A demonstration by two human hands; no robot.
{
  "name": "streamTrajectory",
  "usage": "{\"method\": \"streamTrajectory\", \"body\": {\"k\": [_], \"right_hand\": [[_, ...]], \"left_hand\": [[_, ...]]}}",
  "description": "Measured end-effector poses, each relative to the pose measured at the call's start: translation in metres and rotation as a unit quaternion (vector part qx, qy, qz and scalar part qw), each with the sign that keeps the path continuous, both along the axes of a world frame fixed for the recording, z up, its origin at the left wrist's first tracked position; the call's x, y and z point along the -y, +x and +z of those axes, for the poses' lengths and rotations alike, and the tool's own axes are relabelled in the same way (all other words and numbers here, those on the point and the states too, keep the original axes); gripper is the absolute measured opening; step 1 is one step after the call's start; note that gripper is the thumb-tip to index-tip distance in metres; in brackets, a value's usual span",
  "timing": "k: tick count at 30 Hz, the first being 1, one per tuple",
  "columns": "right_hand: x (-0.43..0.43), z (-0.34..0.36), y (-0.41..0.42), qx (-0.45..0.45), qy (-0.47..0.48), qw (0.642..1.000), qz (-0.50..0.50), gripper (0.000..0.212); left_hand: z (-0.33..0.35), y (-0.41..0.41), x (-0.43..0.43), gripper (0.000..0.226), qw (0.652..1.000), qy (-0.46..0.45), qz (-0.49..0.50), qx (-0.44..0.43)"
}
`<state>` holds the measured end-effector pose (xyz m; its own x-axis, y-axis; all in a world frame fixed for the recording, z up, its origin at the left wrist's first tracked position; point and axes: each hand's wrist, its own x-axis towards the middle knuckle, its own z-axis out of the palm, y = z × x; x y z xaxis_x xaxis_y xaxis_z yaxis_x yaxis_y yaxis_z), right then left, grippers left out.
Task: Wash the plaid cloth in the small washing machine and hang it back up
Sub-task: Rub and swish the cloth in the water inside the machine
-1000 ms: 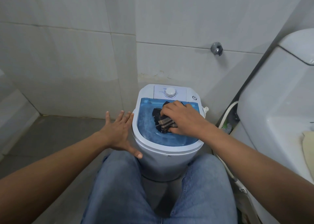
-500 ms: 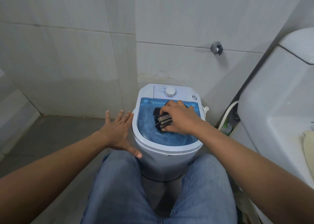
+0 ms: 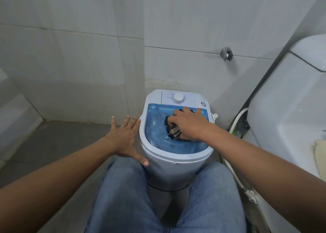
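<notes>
Head view, from the left: a grey tiled wall [image 3: 70, 59] meets a darker floor [image 3: 44, 141] in the corner; the left arm reaches in from the lower left, and the left hand [image 3: 123, 139] is flat and spread wide, fingers [image 3: 126, 122] pointing up and away, thumb stretched toward the near side; its fingertips and thumb lie just against the left flank of the washer [image 3: 169, 169], holding nothing; the washer is a small white tub standing on the floor between the person's knees, which show in blue jeans [image 3: 123, 197] at the bottom; a white dial [image 3: 178, 97] sits on the panel at its far edge, with a small round button [image 3: 203, 103] to the dial's right; the blue translucent top [image 3: 155, 132] covers the tub opening, and whether it is a shut lid or open water I cannot tell; on the right half of that blue area lies the cloth [image 3: 173, 132], dark with tan plaid stripes, bunched up; the right hand [image 3: 189, 125] rests on top of it with fingers curled down, gripping the bundle, so most of the cloth is hidden; a chrome fitting [image 3: 226, 53] is on the wall above; a white hose [image 3: 237, 117] runs down beside the washer; at the far right stands a white toilet [image 3: 285, 109] with a pale rag [image 3: 320, 153] on it.
</notes>
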<state>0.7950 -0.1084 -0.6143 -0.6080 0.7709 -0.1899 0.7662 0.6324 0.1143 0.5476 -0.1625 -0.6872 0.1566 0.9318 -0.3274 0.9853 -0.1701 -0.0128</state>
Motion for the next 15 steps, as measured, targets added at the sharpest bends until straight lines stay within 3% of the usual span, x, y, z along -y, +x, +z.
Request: {"method": "streamTrajectory", "body": {"k": [6, 15], "right_hand": [[0.004, 0.003, 0.011, 0.017, -0.005, 1.0, -0.014, 0.038], [0.001, 0.008, 0.036, -0.091, -0.109, 0.987, -0.079, 0.037]], "left_hand": [[0.001, -0.001, 0.0, 0.17, 1.0, -0.006, -0.001, -0.002], [0.005, 0.0, -0.001, 0.173, 1.0, 0.0, -0.011, -0.02]]}}
